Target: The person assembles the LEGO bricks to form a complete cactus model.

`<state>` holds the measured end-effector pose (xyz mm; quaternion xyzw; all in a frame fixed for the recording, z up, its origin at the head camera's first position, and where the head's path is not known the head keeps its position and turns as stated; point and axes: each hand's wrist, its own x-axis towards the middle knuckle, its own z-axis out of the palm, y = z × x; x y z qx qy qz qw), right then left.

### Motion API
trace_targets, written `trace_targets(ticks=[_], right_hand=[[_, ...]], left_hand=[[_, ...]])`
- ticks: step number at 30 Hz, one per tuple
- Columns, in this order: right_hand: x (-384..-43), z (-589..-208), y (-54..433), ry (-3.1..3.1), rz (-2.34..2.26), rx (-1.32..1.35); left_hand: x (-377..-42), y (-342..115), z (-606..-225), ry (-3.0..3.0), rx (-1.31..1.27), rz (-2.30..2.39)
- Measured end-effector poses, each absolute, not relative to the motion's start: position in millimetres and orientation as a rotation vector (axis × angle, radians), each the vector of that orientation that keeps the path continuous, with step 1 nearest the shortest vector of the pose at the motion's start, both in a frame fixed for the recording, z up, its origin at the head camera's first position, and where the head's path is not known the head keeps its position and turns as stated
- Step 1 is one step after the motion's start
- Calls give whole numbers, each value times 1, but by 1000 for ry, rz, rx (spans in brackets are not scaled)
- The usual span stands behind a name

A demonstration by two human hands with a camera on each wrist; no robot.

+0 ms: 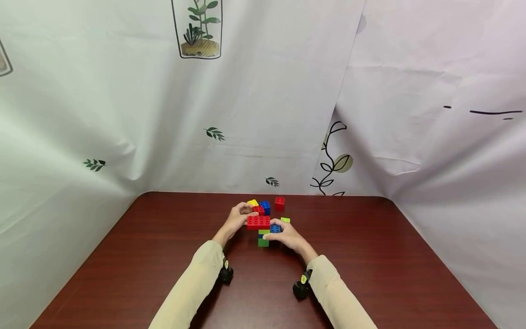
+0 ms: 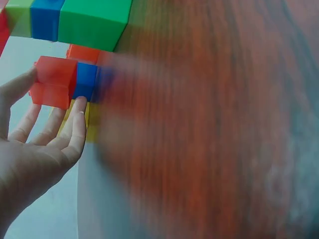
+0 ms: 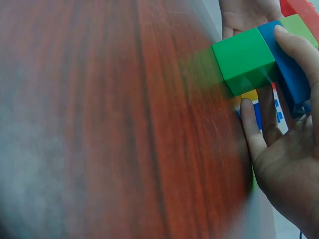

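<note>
My right hand [image 1: 291, 236] grips a stack of toy building bricks [image 3: 246, 59], its thumb lying on the blue layer. From the bottom up, the stack shows a green brick [image 1: 263, 242], a blue brick [image 1: 275, 228] sticking out to the right, a lime brick [image 1: 264, 232] and a long red brick [image 1: 258, 222] across the top. Just behind and left of it, my left hand [image 1: 237, 219] pinches a small red brick [image 2: 54, 82] between thumb and fingers. This brick sits above tabletop level, in front of a blue brick [image 2: 85, 80] and a yellow brick [image 1: 252, 202].
Another red brick [image 1: 280, 204] stands alone near the back edge of the dark wooden table [image 1: 349, 256]. A lime brick [image 1: 285, 220] is beyond my right hand, partly hidden. A white patterned cloth [image 1: 267, 100] hangs behind the table.
</note>
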<state>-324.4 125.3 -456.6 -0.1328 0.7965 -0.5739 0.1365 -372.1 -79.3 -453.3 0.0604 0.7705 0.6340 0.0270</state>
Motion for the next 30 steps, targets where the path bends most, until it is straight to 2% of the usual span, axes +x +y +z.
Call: trace_targets(ticks=[15, 30], right_hand=[[-325, -459, 127, 2300, -1648, -373], [-325, -458, 128, 2318, -1642, -363]], left_hand=[[-364, -90, -440, 2106, 31, 2241], [-356, -99, -425, 2013, 53, 2355]])
